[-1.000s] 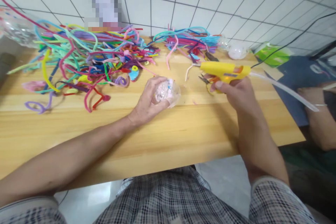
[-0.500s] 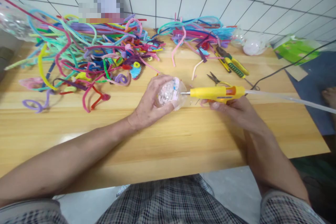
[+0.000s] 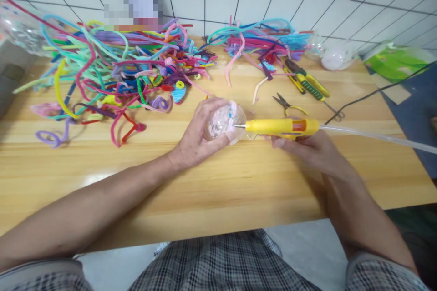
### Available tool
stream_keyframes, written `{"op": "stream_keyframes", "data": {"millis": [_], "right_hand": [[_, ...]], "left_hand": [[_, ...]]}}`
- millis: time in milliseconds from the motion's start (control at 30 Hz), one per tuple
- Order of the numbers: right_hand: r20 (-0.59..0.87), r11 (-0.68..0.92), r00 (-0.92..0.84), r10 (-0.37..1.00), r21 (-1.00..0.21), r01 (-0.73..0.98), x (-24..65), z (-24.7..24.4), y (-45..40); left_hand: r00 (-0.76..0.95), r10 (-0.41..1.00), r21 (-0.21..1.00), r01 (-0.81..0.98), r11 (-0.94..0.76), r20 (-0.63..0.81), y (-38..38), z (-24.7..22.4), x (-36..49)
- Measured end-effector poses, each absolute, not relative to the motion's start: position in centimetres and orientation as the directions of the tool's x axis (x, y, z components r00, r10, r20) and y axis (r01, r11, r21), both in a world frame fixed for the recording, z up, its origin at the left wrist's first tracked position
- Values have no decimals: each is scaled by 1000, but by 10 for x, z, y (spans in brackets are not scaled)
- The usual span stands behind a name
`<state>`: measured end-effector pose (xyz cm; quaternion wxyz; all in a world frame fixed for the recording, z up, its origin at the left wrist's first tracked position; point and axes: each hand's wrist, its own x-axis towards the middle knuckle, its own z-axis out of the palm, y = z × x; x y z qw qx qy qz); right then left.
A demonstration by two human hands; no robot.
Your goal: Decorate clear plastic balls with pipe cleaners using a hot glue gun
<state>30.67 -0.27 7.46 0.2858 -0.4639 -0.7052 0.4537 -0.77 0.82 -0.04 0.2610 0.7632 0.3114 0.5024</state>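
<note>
Left hand [image 3: 191, 143], closed round a clear, rounded plastic piece [image 3: 218, 122], midway between the left and right edges of the wooden worktop [image 3: 239, 186]. Yellow plastic glue gun [image 3: 268, 126], nozzle at the piece, gripped in right hand [image 3: 312, 148]. I judge gluing under way; applied glue and remaining joins: cannot tell.

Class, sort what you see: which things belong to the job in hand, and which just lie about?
In the job:
- left hand
- clear ball
- right hand
- yellow glue gun
- glue stick

Lying about:
- green-handled pliers
- small yellow-handled pliers
- green packet
</note>
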Motion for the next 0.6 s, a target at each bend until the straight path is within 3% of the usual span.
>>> {"op": "stream_keyframes", "data": {"millis": [600], "right_hand": [[16, 210, -442, 897, -894, 395, 305, 77, -3]], "left_hand": [[306, 756, 729, 222, -648, 579, 7, 1, -9]]}}
